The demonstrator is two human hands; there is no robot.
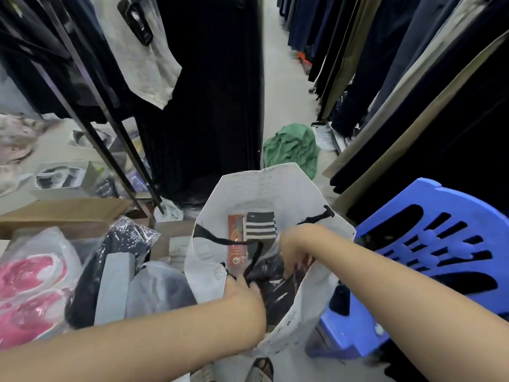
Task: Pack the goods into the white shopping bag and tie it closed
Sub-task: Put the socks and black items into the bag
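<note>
reaching into the white shopping bag (pixel 275 186), both hands clutch a plastic-wrapped dark garment (pixel 271 282).

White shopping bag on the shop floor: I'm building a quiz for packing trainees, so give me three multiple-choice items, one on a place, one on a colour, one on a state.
1. Where is the blue plastic stool relative to the white shopping bag?
A. To its right
B. To its left
C. Inside it

2. What colour are the bag's handles?
A. Red
B. Black
C. Green

3. What state is the bag in?
A. Tied closed
B. Folded flat
C. Open, with both hands inside

Answers:
1 A, the stool stands against the bag's right side.
2 B, both straps are black.
3 C, the mouth gapes while the left hand and right hand handle a dark plastic-wrapped garment.
</note>
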